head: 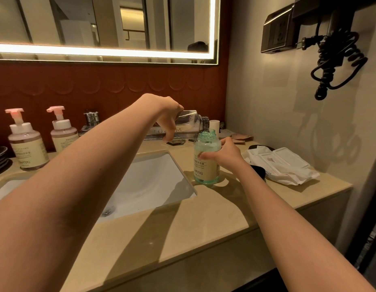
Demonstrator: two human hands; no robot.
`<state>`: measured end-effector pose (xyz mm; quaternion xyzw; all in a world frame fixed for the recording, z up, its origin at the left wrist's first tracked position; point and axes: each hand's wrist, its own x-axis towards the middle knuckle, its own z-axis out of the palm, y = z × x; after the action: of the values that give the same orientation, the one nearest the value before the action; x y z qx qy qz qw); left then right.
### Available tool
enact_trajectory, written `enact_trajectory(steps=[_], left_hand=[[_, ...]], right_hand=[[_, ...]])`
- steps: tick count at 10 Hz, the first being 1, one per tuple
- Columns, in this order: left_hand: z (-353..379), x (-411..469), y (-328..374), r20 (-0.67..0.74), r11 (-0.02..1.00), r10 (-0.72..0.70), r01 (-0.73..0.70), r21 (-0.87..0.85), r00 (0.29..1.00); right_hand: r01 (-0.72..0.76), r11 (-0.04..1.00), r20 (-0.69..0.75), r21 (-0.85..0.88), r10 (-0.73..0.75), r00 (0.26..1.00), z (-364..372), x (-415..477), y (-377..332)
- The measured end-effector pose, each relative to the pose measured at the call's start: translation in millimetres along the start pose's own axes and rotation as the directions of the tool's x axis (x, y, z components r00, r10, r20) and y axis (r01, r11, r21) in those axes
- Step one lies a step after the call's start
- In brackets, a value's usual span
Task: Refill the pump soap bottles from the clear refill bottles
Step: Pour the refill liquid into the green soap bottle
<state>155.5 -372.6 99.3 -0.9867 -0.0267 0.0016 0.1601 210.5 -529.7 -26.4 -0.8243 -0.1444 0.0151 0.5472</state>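
A beige stone table (204,224) with a white sunken basin (153,182) runs below a lit mirror (103,26); two pink-pump soap bottles (27,144) stand at its far left. Right of the basin, the right hand (225,153) grips an uncapped green-tinted soap bottle (207,163) standing upright on the table, while the left hand (168,116) holds a clear refill bottle (191,123) tipped sideways, its neck just above the open mouth
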Motion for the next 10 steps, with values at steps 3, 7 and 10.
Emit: enact_trajectory(steps=[3, 7, 10], left_hand=[[-0.9, 0.7, 0.4, -0.004, 1.000, 0.011, -0.011, 0.014, 1.000], [-3.2, -0.4, 1.7, 0.000, 0.999, 0.003, -0.003, 0.046, 1.000], [-4.6, -3.0, 3.4, -0.016, 0.998, -0.006, 0.007, 0.067, 1.000]], right_hand=[[-0.001, 1.000, 0.003, 0.005, 0.001, 1.000, -0.4, -0.4, 0.2], [-0.001, 1.000, 0.005, 0.002, 0.001, 1.000, -0.4, 0.2, 0.6], [-0.002, 1.000, 0.000, -0.008, 0.002, 1.000, -0.5, 0.8, 0.1]])
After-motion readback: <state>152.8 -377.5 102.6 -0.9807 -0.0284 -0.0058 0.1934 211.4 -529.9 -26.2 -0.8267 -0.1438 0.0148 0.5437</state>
